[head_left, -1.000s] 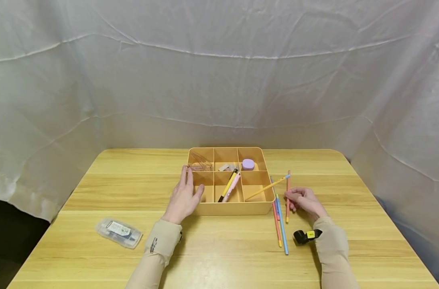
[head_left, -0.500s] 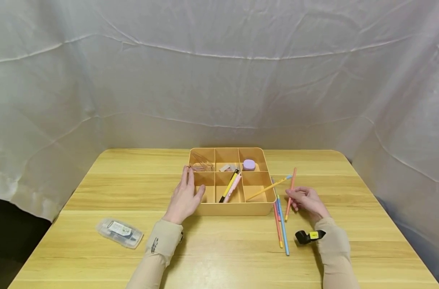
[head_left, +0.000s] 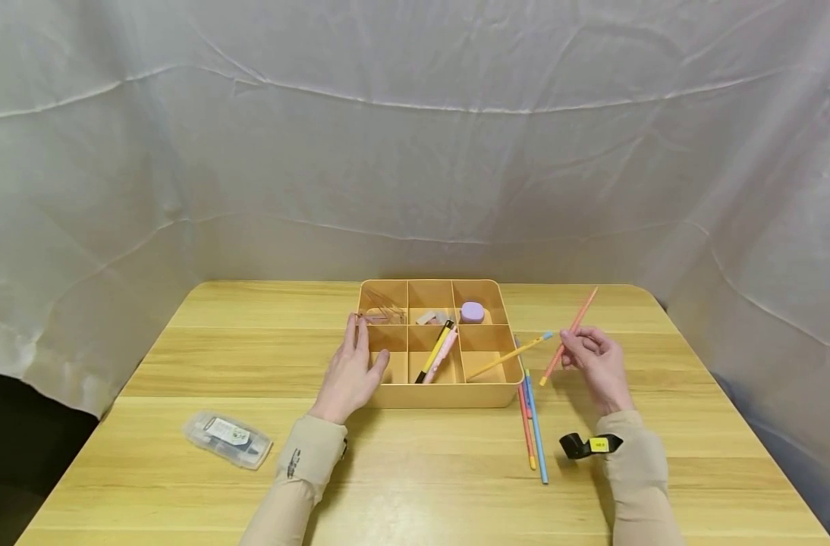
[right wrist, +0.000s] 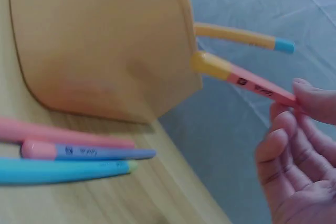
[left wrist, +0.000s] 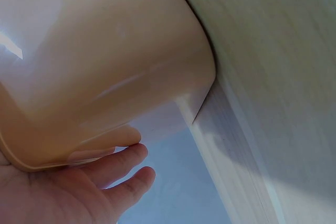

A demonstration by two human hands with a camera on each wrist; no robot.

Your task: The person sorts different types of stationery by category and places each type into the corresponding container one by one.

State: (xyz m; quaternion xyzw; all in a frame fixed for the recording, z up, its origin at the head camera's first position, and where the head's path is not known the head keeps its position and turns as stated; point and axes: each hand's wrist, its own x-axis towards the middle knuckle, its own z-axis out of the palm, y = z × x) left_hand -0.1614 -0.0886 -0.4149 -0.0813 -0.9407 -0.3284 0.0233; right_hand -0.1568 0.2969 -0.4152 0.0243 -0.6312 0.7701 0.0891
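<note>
now pink pencil in r. hand

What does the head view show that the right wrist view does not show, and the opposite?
Only the head view shows the left hand resting against the organizer's left side, the compartments with a purple eraser and pens, and a clear plastic case on the table.

Only the right wrist view shows the dark print on the pink pencil and the organizer's outer corner from close by.

Both show the right hand pinching the pink pencil, the yellow pencil sticking out over the orange organizer, and the pencils lying on the table.
</note>
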